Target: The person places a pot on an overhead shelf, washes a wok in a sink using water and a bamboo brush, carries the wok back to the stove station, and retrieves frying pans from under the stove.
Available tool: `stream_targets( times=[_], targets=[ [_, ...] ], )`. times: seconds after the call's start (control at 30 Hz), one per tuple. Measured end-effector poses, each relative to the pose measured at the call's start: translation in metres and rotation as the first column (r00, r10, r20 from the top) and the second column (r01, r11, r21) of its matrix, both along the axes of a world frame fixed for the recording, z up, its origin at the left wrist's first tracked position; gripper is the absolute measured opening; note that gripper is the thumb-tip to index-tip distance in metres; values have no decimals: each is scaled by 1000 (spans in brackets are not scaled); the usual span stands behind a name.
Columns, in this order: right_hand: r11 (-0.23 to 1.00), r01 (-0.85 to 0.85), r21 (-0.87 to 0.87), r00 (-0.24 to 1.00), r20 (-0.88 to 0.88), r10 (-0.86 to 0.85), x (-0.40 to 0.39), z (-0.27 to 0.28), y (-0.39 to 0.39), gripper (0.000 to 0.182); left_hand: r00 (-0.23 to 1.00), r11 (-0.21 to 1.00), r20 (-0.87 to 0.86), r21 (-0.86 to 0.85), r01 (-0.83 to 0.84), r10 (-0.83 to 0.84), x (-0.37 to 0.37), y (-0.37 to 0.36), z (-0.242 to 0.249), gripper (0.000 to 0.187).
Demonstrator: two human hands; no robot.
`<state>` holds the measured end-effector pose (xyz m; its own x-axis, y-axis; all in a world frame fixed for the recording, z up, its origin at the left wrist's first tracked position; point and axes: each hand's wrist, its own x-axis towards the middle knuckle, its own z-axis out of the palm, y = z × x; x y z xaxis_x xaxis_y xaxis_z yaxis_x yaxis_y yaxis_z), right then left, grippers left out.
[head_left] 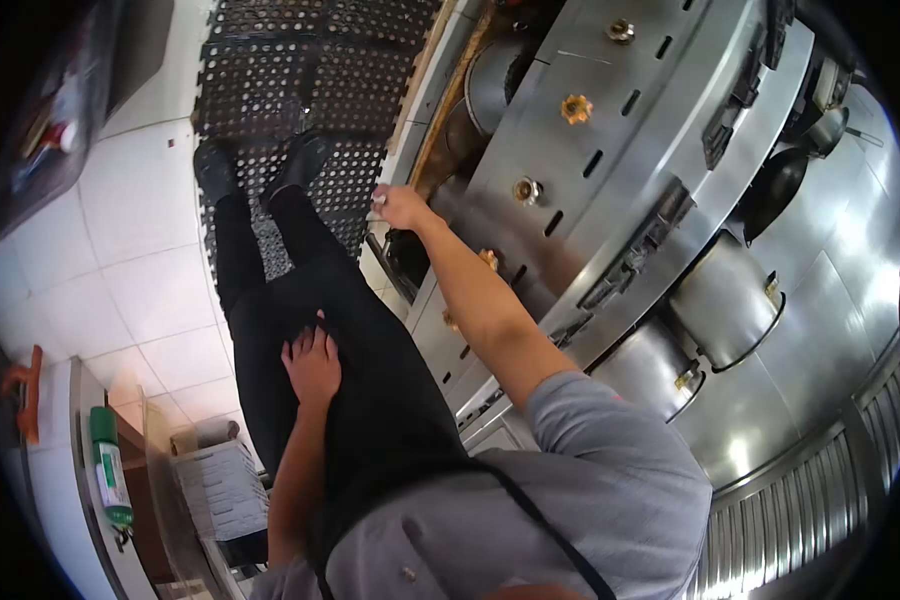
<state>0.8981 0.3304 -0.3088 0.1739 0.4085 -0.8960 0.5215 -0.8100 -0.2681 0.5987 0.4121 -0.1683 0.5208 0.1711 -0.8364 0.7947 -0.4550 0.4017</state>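
My left hand (313, 367) lies on the front of my black apron (380, 400), fingers apart and nothing visible in it. On the right, my right hand (400, 207) is closed at the end of the outstretched arm, beside the stove front (530, 230). Something small and whitish shows at its fingers, too small to name. Below that hand, a dark pan or pot (407, 262) is partly hidden by the forearm. Brass-coloured knobs (576, 109) line the steel stove front.
Two large metal pots (727, 300) and a black pan (775, 190) are beyond the burners (635, 245). A perforated black mat (300, 60) lies under my shoes. At lower left are a green-capped bottle (110, 470) and an orange handle (30, 395). Large pots (495, 85) sit below the stove.
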Motion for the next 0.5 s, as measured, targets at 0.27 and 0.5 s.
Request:
stream_targets(
  times=[0.27, 0.5],
  targets=[
    [906, 388, -168, 921, 113, -373, -18, -100, -49, 21, 987, 981, -118, -144, -128, 112, 15, 4, -13, 48],
    [786, 613, -80, 788, -6, -615, 9, -123, -8, 24, 960, 948, -136, -173, -267, 246, 49, 36, -14, 48]
  ],
)
